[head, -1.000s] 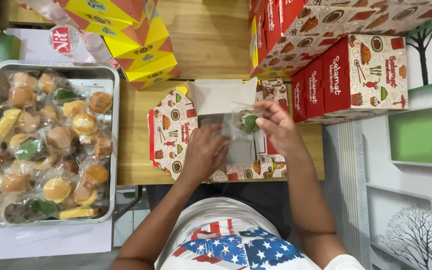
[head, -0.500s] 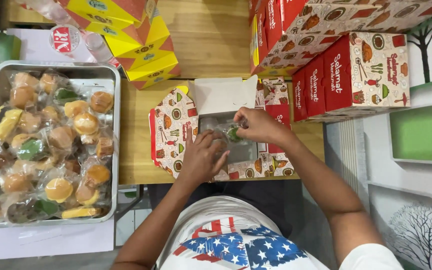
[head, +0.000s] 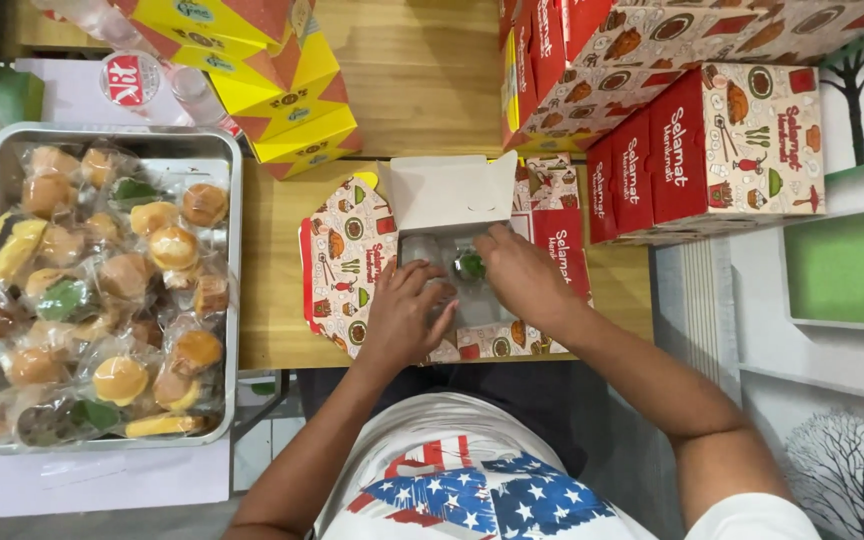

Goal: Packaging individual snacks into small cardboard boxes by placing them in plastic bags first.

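Reaching into an open snack box [head: 352,270], both hands work over its middle. The left hand [head: 407,315] lies flat with its fingers spread wide, pressing on clear wrapping inside the box; it grips nothing that can be seen. The right hand [head: 522,280] is curled, its fingertips pinched narrow on a small green wrapped snack [head: 469,266], which sits inside the box just beside the left hand's fingertips. Beyond both hands the box's white lid flap [head: 447,192] stands open. The box rests on a wooden worktop [head: 422,80], close to the person's body.

Far out past the left hand sits a metal tray [head: 227,150] filled with wrapped buns and cakes, brown, yellow and green, each in a clear bag. Beyond the left hand, farther up the worktop, lies a stack of yellow and orange boxes [head: 282,90]. Past the right hand and just beside it stands a pile of red patterned boxes [head: 712,150], closed and stacked. Outward from the right arm, a green panel [head: 852,265] is near the edge of view.
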